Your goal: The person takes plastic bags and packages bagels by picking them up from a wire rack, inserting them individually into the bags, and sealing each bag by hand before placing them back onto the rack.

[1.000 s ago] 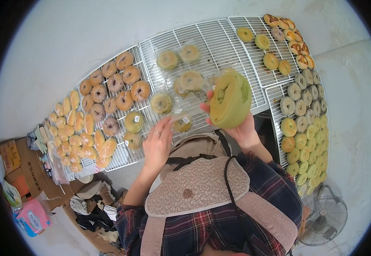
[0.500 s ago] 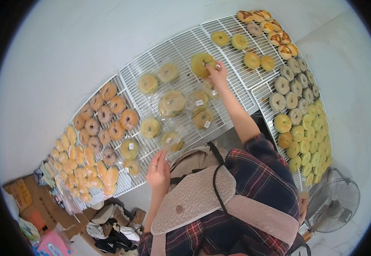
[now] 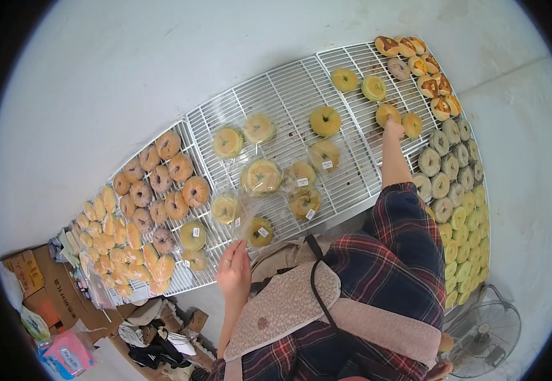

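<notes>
My right hand (image 3: 394,129) reaches over the wire rack, its fingers closed on the near edge of a golden bagel (image 3: 387,113). Another bagel (image 3: 412,125) lies just right of it. On the middle rack sits an unwrapped bagel (image 3: 325,121). Low at the rack's front edge is my left hand (image 3: 233,272), fingers pressed together at a clear plastic bag (image 3: 248,219), which is faint and hard to trace. Near those fingertips lies a bagged bagel with a white label (image 3: 260,232). More bagged bagels (image 3: 262,177) lie around it.
Brown bagels (image 3: 169,145) and pale long rolls (image 3: 162,269) fill the left rack. Topped breads (image 3: 387,46), grey bagels (image 3: 429,161) and green bagels (image 3: 461,254) line the right. A fan (image 3: 484,330) stands lower right, cardboard boxes (image 3: 60,289) lower left. A fabric carrier (image 3: 289,305) covers my front.
My right hand has let go of a bagel on the middle rack and moved right to another bagel. My left hand stays near the front edge. The view has shifted slightly.
</notes>
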`<state>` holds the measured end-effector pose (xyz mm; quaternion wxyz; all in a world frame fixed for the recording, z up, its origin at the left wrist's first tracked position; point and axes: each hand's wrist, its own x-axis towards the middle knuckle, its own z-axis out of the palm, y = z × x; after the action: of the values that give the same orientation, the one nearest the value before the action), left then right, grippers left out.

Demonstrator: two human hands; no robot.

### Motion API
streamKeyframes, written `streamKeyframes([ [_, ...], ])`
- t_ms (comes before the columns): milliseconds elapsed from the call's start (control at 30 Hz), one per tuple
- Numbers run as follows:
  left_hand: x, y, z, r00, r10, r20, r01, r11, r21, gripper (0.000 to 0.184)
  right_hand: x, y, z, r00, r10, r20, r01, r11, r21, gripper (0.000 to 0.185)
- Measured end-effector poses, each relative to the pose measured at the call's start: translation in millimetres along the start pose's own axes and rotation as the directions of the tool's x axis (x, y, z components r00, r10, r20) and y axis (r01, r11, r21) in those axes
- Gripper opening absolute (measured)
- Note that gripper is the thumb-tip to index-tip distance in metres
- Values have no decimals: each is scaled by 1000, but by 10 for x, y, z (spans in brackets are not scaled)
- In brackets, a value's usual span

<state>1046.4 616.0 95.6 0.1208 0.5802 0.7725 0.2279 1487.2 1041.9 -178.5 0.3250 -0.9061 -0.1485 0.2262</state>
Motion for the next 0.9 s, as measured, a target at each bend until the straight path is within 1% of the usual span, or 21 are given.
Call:
streamKeyframes([
  [67, 46, -44, 32, 1000, 25, -16, -24, 1000, 15, 29, -12, 12, -101, 999, -40, 18, 39, 998, 44, 83],
  [100, 74, -73, 39, 998, 47, -36, -46, 998, 34, 30, -145, 42, -227, 955, -297, 5, 297, 954, 51, 74],
  [133, 123, -81, 27, 998, 51, -41, -49, 998, 29, 30, -356, 3, -366, 843, -537, -9, 537, 842, 57, 65],
  [167, 181, -81, -4, 996, 76, -38, -74, 995, 67, 31, -604, -71, -508, 841, -542, -12, 541, 839, 60, 65],
  [233, 254, -108, -63, 995, 99, -28, -95, 990, 107, 32, -1280, -243, -887, 524, -841, -135, 833, 473, 286, 38],
  [267, 300, -129, -82, 993, 116, -16, -114, 988, 100, 32, -1545, -312, -1033, 524, -841, -136, 833, 473, 287, 38],
  [333, 374, -167, -116, 991, 130, 0, -130, 987, 96, 32, -2027, -374, -1304, 315, -940, -130, 829, 206, 520, 45],
  [367, 408, -186, -133, 987, 158, -22, -155, 983, 98, 34, -2277, -384, -1412, 316, -941, -121, 825, 209, 525, 45],
  [400, 439, -206, -158, 983, 177, -44, -172, 979, 106, 36, -2538, -383, -1491, 303, -952, -50, 619, 157, 769, 47],
  [433, 482, -203, -197, 978, 203, -53, -196, 973, 118, 38, -2772, -350, -1570, 272, -962, 19, 333, 113, 936, 49],
  [467, 532, -198, -244, 973, 222, -62, -212, 967, 139, 40, -2951, -275, -1663, 209, -929, 307, 95, 332, 939, 56],
  [533, 607, -220, -322, 951, 307, -37, -292, 932, 214, 48, -3420, -153, -1871, -62, -756, 652, -69, 655, 752, 65],
  [567, 604, -198, -387, 946, 319, 55, -322, 912, 253, 51, -3620, -104, -1868, -362, -645, 673, -81, 741, 666, 70],
  [600, 597, -179, -435, 932, 331, 148, -361, 889, 281, 54, -3813, -68, -1866, -623, -483, 615, -54, 811, 583, 75],
  [633, 578, -196, -448, 940, 308, 144, -338, 893, 296, 54, -4091, -53, -1899, -708, -353, 612, 48, 840, 540, 75],
  [667, 547, -210, -450, 913, 358, 195, -401, 871, 282, 56, -4354, -6, -1935, -767, -213, 605, 158, 851, 501, 76],
  [700, 499, -219, -459, 878, 411, 246, -468, 844, 261, 58, -4501, 108, -1931, -773, -206, 600, 155, 855, 494, 76],
  [767, 378, -209, -523, 883, 418, 213, -463, 848, 258, 58, -4685, 281, -1881, -553, -170, 815, 129, 950, 286, 76],
  [800, 327, -218, -558, 885, 430, 179, -464, 849, 253, 58, -4690, 283, -1898, -487, -159, 859, 97, 967, 234, 74],
  [833, 291, -255, -575, 887, 429, 171, -460, 850, 255, 58, -4709, 288, -1905, -490, -158, 857, 104, 966, 238, 74],
  [900, 181, -337, -561, 830, 552, 80, -554, 798, 239, 56, -4751, 358, -1935, -428, -244, 870, 3, 962, 272, 71],
])
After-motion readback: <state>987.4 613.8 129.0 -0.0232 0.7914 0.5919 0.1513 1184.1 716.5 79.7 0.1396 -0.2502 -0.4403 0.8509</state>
